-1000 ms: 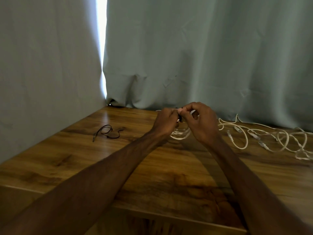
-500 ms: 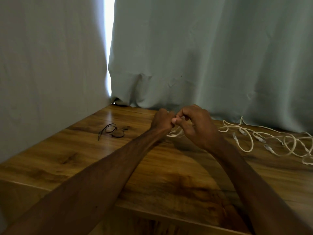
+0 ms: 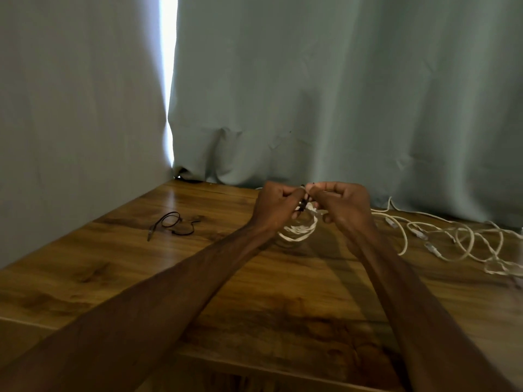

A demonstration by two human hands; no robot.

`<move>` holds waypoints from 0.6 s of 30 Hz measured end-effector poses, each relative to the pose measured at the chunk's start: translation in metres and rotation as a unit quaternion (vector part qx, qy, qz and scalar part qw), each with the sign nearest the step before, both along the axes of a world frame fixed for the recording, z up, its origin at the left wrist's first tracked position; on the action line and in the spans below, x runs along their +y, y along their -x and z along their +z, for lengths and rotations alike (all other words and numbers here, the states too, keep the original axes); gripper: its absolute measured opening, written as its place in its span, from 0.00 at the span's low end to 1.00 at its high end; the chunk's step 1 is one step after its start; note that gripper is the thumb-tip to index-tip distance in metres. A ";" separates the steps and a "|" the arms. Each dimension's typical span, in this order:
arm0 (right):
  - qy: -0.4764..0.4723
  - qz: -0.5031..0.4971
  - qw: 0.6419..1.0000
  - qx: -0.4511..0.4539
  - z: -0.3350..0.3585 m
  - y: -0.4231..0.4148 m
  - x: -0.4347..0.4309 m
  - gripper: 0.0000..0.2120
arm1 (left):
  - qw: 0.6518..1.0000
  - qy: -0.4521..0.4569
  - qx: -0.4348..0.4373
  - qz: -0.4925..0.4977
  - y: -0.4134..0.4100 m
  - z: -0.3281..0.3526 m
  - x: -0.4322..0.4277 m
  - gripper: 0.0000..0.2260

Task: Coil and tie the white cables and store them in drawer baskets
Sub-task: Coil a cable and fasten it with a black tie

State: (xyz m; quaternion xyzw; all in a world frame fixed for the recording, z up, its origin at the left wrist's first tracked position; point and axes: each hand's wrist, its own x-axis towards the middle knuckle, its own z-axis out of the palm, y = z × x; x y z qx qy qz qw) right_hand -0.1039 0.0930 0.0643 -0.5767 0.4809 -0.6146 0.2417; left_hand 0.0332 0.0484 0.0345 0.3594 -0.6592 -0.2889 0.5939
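White cable coil [image 3: 298, 232] hung as a small ring between the two hands, its loops drooping below the knuckles to just above the desk [image 3: 198, 278], or perhaps brushing it; the view did not settle which. The top of the ring was gathered up at the fingertips, so the white cable coil lay directly under and between the fingers, its flat face turned roughly toward the camera and its binding point uppermost.

The left hand [image 3: 276, 206] had its fingers [image 3: 293, 193] curled on the gathered top of the ring from the left side. The right hand [image 3: 343, 206] met it from the right, its fingers [image 3: 321, 190] pinched on a thin black tie [image 3: 305, 201] that crossed the bundle where the hands touched. Both hands were equally near the binding point, thumbs almost together.

By the look of it, the step in hand was the tying of this coil. The next move turned on the tie's short ends standing up between the fingertips: they would need drawing round or twisting across the strands, at right angles to the run of the cable, while the left hand stopped the loops from springing apart.

Loose white cables [image 3: 464, 239] lay tangled on the desk well to the right, not yet coiled. A second black tie [image 3: 172, 226] lay apart to the left. No drawer baskets were in view.
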 end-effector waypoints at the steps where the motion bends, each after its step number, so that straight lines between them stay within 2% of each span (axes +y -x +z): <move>1: -0.010 0.004 1.000 -0.024 0.000 0.001 0.000 0.09 | 1.000 0.001 0.013 -0.008 0.000 0.001 0.001 0.16; 4: -0.029 0.010 0.998 -0.063 0.002 0.001 0.001 0.11 | 0.999 0.005 0.034 -0.023 -0.001 0.005 0.006 0.14; 10: -0.052 0.066 0.991 -0.102 0.007 0.004 0.007 0.05 | 0.998 0.008 0.063 -0.029 -0.003 0.008 0.007 0.12; 18: -0.074 0.111 0.981 -0.139 0.012 0.006 0.015 0.08 | 0.997 0.024 0.063 -0.037 -0.005 0.006 0.000 0.10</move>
